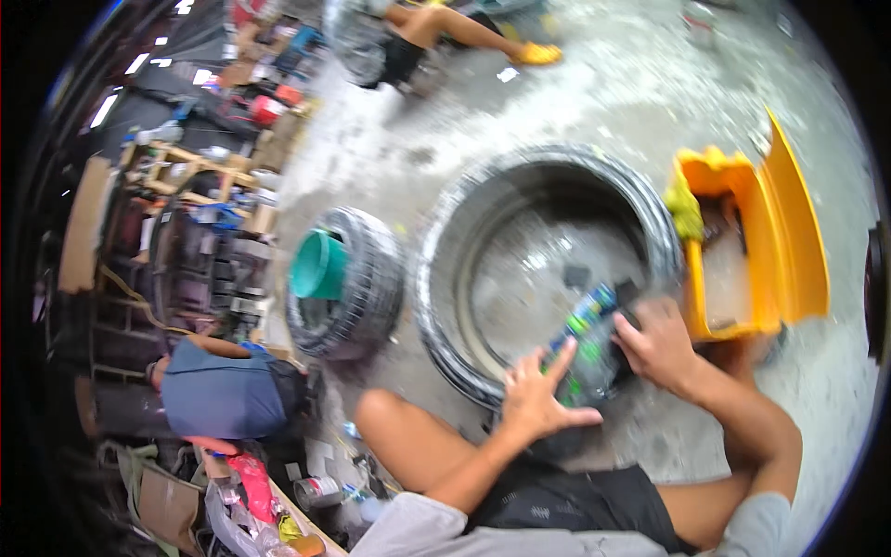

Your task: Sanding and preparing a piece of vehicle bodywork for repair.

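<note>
In front of me a large tire (444,306) lies flat, its grey inner wall facing up. Over its near right rim, a blurred dark, partly see-through thing with blue and green patches (585,339) lies between my hands. My right hand (657,342) has its fingers closed at the upper right edge of that thing; motion smears the grip. Beside its lower left edge is my left hand (541,397), fingers spread and thumb stretched out to the right. Whether its fingertips touch the thing is hard to tell.
A yellow bin (784,241) with raised lid stands right of the tire, a yellow-green cloth-like piece (685,213) on its rim. Left, a smaller tire (376,278) holds a green bucket (318,265). One person (223,390) is at left, another person's leg (445,23) far off.
</note>
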The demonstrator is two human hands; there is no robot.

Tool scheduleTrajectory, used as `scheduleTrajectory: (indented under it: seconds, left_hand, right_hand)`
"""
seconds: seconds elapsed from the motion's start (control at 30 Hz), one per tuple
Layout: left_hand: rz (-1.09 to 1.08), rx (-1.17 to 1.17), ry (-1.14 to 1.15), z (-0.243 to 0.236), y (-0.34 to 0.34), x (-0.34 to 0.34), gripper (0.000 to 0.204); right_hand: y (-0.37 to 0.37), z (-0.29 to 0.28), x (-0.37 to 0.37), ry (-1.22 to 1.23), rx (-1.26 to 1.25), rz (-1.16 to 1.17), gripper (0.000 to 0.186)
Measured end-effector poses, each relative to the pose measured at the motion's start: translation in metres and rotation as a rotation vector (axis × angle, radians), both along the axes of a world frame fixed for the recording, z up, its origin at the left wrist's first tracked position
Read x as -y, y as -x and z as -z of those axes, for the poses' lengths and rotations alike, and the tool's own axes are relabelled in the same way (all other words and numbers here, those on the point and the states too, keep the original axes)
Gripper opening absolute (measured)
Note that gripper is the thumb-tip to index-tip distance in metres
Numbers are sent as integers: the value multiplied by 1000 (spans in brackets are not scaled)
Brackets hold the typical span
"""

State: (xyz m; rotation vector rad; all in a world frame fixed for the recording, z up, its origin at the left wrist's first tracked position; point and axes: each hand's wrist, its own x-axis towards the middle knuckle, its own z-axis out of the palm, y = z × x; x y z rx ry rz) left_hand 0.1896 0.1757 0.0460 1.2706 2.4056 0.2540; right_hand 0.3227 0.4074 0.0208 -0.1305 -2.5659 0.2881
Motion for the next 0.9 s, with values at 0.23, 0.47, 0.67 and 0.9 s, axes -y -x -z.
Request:
scheduleTrajectory:
  seconds: [0.23,0.47,0.67,0.9]
  left_hand:
    - [-12,-55,-45,-13,-2,8,129]
    - [-8,-65,-54,-12,3,2,129]
    - [-17,-88,-31,-12,0,1,127]
    - [-44,-90,-29,-13,-7,3,128]
  right_hand:
    - [21,8,-13,5,68,135,22]
    - [24,2,-50,93,59,240,23]
    - [21,7,-68,136,82,315,22]
    - [7,11,-72,260,32,284,15]
